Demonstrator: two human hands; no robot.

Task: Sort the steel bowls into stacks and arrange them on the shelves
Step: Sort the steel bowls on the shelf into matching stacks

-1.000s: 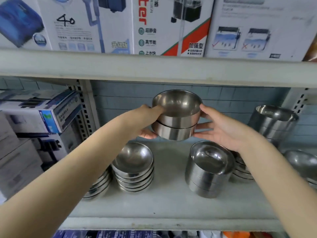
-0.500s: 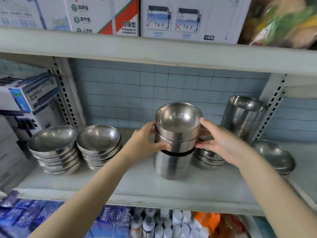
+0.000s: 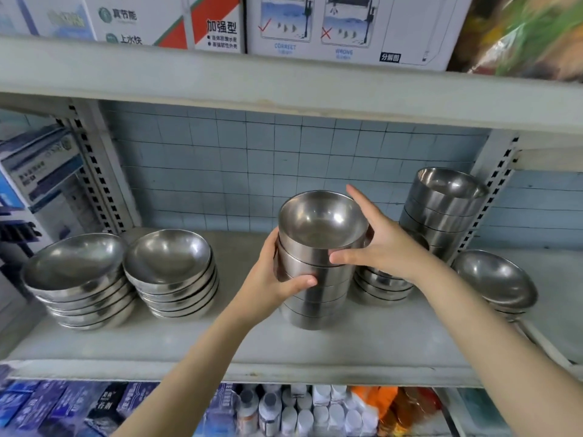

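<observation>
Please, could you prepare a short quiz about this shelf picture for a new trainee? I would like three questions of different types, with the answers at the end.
1. True or false: the left hand and the right hand both touch the middle stack of steel bowls.
2. Multiple choice: the wall behind the bowls is covered with A) wood, B) tiles, C) cloth.
3. Fill in: on the upper shelf stand printed ____.

Key: 1 true; 2 B; 3 boxes.
</observation>
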